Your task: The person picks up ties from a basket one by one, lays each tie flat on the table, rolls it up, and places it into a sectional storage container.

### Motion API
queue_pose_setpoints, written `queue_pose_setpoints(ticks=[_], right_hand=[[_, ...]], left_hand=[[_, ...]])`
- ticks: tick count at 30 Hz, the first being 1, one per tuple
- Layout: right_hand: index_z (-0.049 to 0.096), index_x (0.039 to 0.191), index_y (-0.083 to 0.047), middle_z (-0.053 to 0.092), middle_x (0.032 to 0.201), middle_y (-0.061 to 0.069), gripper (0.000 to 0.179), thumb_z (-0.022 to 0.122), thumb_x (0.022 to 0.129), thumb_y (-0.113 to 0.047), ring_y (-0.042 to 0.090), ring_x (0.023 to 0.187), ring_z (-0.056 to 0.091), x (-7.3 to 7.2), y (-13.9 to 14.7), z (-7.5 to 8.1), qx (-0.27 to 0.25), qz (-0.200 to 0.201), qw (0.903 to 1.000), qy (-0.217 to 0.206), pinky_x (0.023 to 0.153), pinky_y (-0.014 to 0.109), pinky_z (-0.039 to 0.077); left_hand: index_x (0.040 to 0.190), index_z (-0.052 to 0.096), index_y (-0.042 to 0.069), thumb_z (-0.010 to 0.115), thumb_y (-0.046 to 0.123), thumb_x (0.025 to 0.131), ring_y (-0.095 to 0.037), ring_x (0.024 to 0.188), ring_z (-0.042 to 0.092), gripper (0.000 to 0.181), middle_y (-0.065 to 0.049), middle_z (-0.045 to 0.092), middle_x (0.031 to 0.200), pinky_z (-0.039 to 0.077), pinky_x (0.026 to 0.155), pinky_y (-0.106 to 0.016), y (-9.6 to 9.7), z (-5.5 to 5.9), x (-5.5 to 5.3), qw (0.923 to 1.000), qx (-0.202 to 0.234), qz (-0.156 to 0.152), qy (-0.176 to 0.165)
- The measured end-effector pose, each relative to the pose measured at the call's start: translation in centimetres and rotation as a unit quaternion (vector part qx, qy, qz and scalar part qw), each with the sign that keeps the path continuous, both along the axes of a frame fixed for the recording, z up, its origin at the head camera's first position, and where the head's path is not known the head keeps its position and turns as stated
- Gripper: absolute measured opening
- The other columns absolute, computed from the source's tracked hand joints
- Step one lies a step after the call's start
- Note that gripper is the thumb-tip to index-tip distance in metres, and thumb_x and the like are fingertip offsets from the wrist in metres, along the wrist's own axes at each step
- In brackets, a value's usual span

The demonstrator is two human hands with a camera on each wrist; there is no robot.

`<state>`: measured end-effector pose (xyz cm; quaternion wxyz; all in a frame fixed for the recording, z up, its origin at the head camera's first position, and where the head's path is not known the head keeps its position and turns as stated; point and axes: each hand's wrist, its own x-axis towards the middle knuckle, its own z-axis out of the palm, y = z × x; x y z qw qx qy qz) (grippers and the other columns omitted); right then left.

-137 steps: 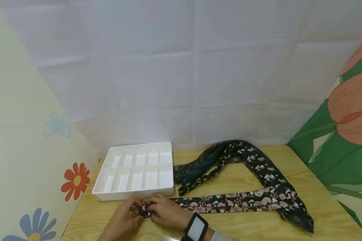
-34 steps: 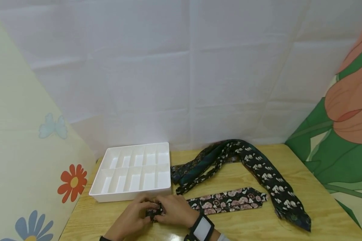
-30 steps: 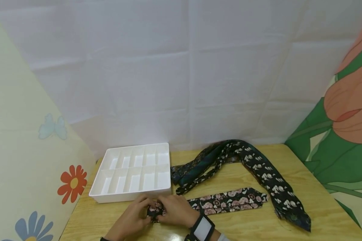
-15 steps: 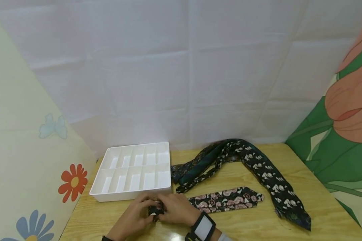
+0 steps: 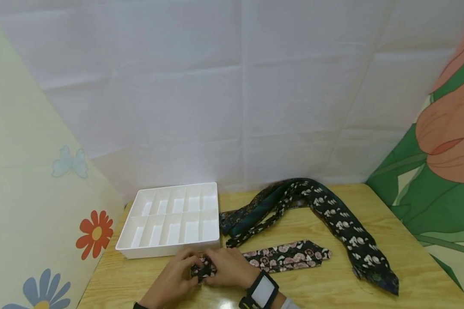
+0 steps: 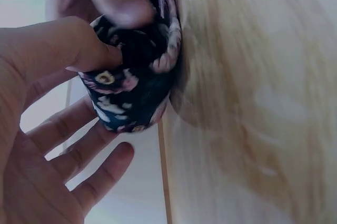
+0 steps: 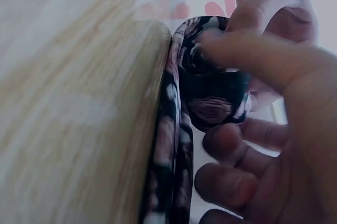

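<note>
A dark necktie with pink roses (image 5: pixel 288 256) lies flat along the table, its left end wound into a roll (image 6: pixel 129 95). My left hand (image 5: pixel 175 274) pinches that roll from the left, thumb tucked in at its open side; the other fingers spread loosely behind. From the right, my right hand (image 5: pixel 230 269) grips the same roll between thumb and fingers, as the right wrist view shows on the coiled tie (image 7: pixel 210 100). In that view the tie's doubled layers run flat along the wood. Both hands partly cover the roll in the head view.
Just behind my hands stands a white divided tray (image 5: pixel 168 250), its compartments bare. Several dark patterned neckties (image 5: pixel 342 223) curve in a bundle to its right. A white sheet (image 5: pixel 185 107) hangs behind the wooden table (image 5: pixel 355 285); painted walls flank it.
The rose tie's pointed end has slid left, off the other neckties it overlapped earlier, and its flat length is shorter. The hands have shifted slightly right, still at the roll.
</note>
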<state>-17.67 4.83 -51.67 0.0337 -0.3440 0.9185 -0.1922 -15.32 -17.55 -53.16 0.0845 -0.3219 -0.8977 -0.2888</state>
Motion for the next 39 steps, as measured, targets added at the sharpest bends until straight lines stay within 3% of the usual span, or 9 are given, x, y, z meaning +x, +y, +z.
queue_pose_setpoints(ticks=[8, 13, 19, 22, 25, 29, 33, 39], right_hand=[[0.064, 0.112, -0.027, 0.057, 0.072, -0.015, 0.038, 0.084, 0.086, -0.047, 0.001, 0.058, 0.048, 0.0, 0.3, 0.0, 0.005, -0.009, 0.9999, 0.0, 0.054, 0.022, 0.039], [0.065, 0.117, -0.027, 0.059, 0.072, -0.015, 0.039, 0.081, 0.09, -0.05, 0.001, 0.058, 0.05, -0.1, 0.4, -0.1, -0.001, -0.006, 0.9999, -0.013, 0.055, 0.022, 0.041], [0.065, 0.115, -0.027, 0.052, 0.063, -0.014, 0.039, 0.082, 0.088, -0.05, 0.004, 0.053, 0.047, -0.1, 0.5, -0.1, 0.019, -0.012, 0.9996, -0.014, 0.051, 0.024, 0.038], [0.066, 0.123, -0.027, 0.048, 0.06, -0.014, 0.044, 0.081, 0.089, -0.05, 0.005, 0.05, 0.044, -0.1, 0.6, 0.0, 0.016, -0.01, 0.9996, -0.021, 0.049, 0.024, 0.035], [0.066, 0.123, -0.026, 0.046, 0.057, -0.013, 0.041, 0.08, 0.09, -0.048, 0.005, 0.047, 0.043, 0.0, 0.7, 0.2, 0.022, -0.014, 0.9993, -0.027, 0.049, 0.025, 0.033], [0.065, 0.117, -0.026, 0.051, 0.063, -0.014, 0.042, 0.081, 0.089, -0.053, 0.004, 0.053, 0.048, 0.1, 0.9, 0.2, 0.02, -0.017, 0.9991, -0.032, 0.054, 0.025, 0.04], [0.065, 0.123, -0.024, 0.057, 0.069, -0.012, 0.045, 0.08, 0.089, -0.05, 0.005, 0.056, 0.052, 0.1, 1.1, 0.3, 0.011, -0.019, 0.9992, -0.034, 0.058, 0.027, 0.045], [0.064, 0.123, -0.025, 0.054, 0.066, -0.012, 0.045, 0.079, 0.09, -0.052, 0.005, 0.053, 0.048, 0.3, 1.6, 0.5, 0.007, -0.02, 0.9988, -0.045, 0.052, 0.025, 0.037]], left_hand=[[0.105, 0.076, 0.028, 0.092, 0.008, 0.067, -0.01, 0.115, 0.062, 0.046, 0.011, 0.064, 0.122, 0.057, 0.097, -0.036, 0.4, -0.3, -0.4, 0.9973, -0.006, -0.006, 0.073], [0.106, 0.075, 0.026, 0.092, 0.01, 0.069, -0.009, 0.114, 0.06, 0.044, 0.012, 0.063, 0.122, 0.057, 0.096, -0.035, 0.7, -0.3, -0.4, 0.998, -0.014, 0.005, 0.062], [0.104, 0.071, 0.025, 0.091, 0.007, 0.07, -0.011, 0.113, 0.062, 0.044, 0.01, 0.062, 0.121, 0.058, 0.097, -0.038, 0.8, -0.1, -0.3, 0.999, -0.022, 0.006, 0.04], [0.105, 0.074, 0.026, 0.091, 0.008, 0.073, -0.013, 0.118, 0.062, 0.04, 0.011, 0.064, 0.124, 0.057, 0.099, -0.04, 0.9, 0.0, -0.3, 0.9992, -0.022, 0.007, 0.033], [0.109, 0.074, 0.024, 0.09, 0.007, 0.074, -0.013, 0.118, 0.062, 0.042, 0.01, 0.064, 0.126, 0.058, 0.098, -0.039, 0.9, 0.1, -0.2, 0.9992, -0.026, 0.008, 0.03], [0.108, 0.075, 0.024, 0.086, 0.002, 0.073, -0.013, 0.116, 0.062, 0.043, 0.01, 0.064, 0.124, 0.058, 0.096, -0.038, 1.1, 0.1, -0.2, 0.9994, -0.022, 0.003, 0.026], [0.111, 0.072, 0.023, 0.085, -0.001, 0.071, -0.011, 0.116, 0.062, 0.048, 0.01, 0.063, 0.126, 0.058, 0.096, -0.036, 1.2, 0.2, -0.2, 0.9998, -0.002, 0.002, 0.021], [0.106, 0.068, 0.027, 0.083, 0.001, 0.073, -0.009, 0.113, 0.06, 0.044, 0.011, 0.061, 0.122, 0.058, 0.093, -0.035, 1.5, 0.1, -0.2, 0.9998, 0.003, 0.001, 0.018]])
